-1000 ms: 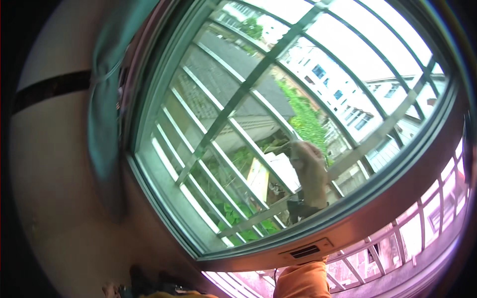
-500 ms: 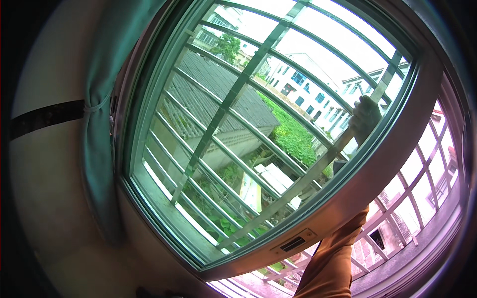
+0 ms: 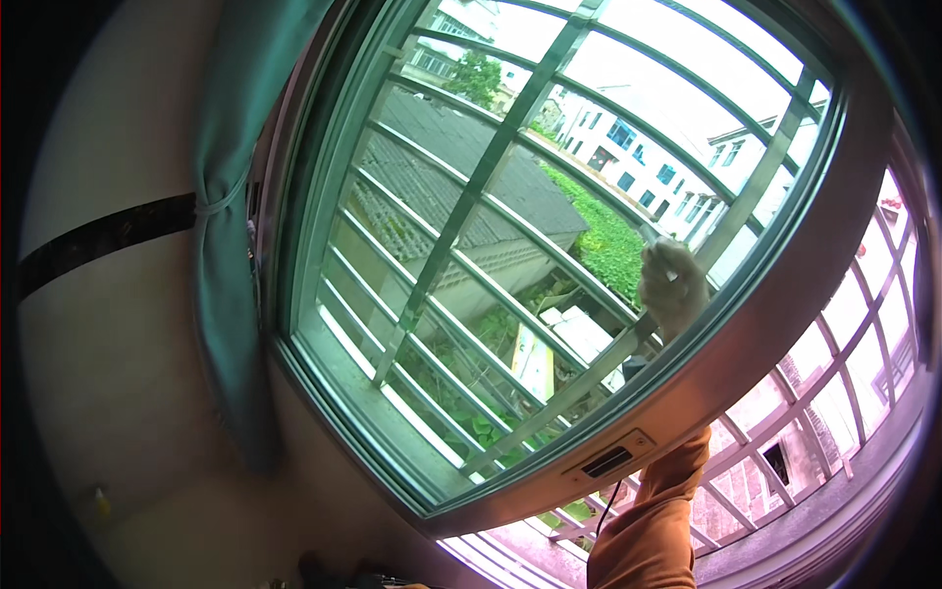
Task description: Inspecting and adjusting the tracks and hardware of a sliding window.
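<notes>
My right arm, in an orange sleeve [image 3: 648, 520], reaches up behind the sliding window sash [image 3: 746, 378]. Through its greenish glass I see my right hand [image 3: 674, 285], fingers curled, on the far side of the pane near the sash's right edge. A small pale patch shows among the fingers; whether it is a held thing or a fingertip is unclear. Around the wrist sits something dark [image 3: 636, 367]. Metal security bars [image 3: 471, 201] cross the view close to the hand; whether it touches them or the glass, I cannot tell. My left hand is out of view.
A recessed latch [image 3: 606, 461] is set in the sash's frame. To the left hangs a tied teal curtain [image 3: 221, 294] against a pale wall with a dark stripe [image 3: 108, 236]. More bars [image 3: 814, 393] stand in the opening at right. Outside are a grey roof [image 3: 442, 167] and greenery.
My right hand has moved down and to the left behind the glass, the fingers still curled. The whole view has shifted slightly, so the window now sits farther right.
</notes>
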`<state>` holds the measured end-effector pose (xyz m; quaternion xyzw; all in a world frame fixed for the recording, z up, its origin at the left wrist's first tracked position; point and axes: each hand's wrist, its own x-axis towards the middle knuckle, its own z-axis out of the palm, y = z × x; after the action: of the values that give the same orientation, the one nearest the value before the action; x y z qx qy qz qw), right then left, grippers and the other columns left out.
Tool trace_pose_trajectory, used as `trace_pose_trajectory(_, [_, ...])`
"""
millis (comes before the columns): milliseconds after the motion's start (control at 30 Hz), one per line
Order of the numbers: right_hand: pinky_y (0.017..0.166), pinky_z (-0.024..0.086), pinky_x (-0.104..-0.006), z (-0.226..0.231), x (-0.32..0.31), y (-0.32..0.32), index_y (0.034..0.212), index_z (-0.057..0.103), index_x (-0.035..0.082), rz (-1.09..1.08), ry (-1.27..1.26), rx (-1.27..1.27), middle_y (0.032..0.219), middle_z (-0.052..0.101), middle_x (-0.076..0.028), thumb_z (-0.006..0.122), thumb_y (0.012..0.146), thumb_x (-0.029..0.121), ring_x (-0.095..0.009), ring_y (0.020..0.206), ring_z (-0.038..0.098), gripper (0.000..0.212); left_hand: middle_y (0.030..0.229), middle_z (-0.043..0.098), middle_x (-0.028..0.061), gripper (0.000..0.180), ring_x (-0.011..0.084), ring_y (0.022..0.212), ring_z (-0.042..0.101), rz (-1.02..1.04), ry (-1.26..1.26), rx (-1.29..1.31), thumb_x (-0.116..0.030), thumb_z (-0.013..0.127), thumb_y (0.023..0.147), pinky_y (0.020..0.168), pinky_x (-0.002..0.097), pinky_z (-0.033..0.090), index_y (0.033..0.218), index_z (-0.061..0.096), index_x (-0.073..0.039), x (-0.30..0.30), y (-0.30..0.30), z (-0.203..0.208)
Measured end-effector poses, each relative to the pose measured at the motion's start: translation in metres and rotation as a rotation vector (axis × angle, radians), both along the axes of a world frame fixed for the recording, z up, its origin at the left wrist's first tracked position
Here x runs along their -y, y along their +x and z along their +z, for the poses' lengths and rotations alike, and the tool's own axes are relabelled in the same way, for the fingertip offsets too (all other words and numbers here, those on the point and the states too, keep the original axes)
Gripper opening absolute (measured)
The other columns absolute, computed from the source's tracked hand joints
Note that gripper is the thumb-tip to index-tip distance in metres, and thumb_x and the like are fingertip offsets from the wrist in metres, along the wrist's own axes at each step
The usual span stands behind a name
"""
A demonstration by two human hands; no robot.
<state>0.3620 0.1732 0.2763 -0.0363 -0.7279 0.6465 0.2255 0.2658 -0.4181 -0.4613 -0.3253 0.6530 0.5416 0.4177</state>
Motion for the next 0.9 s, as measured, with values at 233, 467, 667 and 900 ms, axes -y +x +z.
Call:
trace_pose_trajectory(233, [0.037, 0.03, -0.0175, -0.104, 0.023, -0.01, 0.076, 0.06, 0.007, -0.294, -0.239, 0.119, 0.057, 0.051, 0.001, 0.06, 0.083, 0.009, -0.005, 0.042, 0.042, 0.007, 0.092, 0.06, 0.0118, 0.024, 0.0218, 0.08, 0.06, 0.08, 0.154, -0.074, -0.021, 0.055, 0.085, 0.064, 0.0386, 0.051, 0.097, 0.056, 0.0, 0.017, -0.017, -0.043])
trace_pose_trajectory(467, [0.038, 0.029, -0.0183, -0.165, 0.024, -0.017, 0.075, 0.065, 0.007, -0.214, -0.25, 0.313, 0.058, 0.053, 0.003, 0.067, 0.081, 0.01, -0.004, 0.044, 0.043, 0.007, 0.067, 0.046, 0.0, 0.012, 0.0105, 0.053, 0.04, 0.039, 0.064, -0.027, -0.021, 0.054, 0.088, 0.041, 0.024, 0.026, 0.088, 0.045, -0.014, 0.02, -0.007, -0.025])
trace_pose_trajectory(667, [0.037, 0.029, -0.0173, -0.224, 0.02, -0.026, 0.072, 0.067, 0.005, -0.17, -0.217, 0.544, 0.058, 0.055, 0.002, 0.067, 0.081, 0.01, -0.003, 0.044, 0.044, 0.01, 0.067, 0.048, 0.0005, 0.012, 0.0095, 0.052, 0.042, 0.044, -0.03, -0.054, -0.015, 0.057, 0.086, 0.04, 0.0249, 0.027, 0.089, 0.046, -0.012, 0.02, -0.005, -0.013])
trace_pose_trajectory(900, [0.046, 0.038, -0.0203, -0.317, 0.014, -0.021, 0.08, 0.066, 0.002, -0.138, -0.063, 0.782, 0.063, 0.056, 0.001, 0.068, 0.081, 0.019, -0.005, 0.051, 0.048, 0.017, 0.067, 0.054, 0.0035, 0.016, 0.009, 0.048, 0.041, 0.092, 0.013, -0.112, -0.014, 0.057, 0.088, 0.037, 0.0227, 0.03, 0.097, 0.048, -0.005, -0.022, -0.037, 0.066])
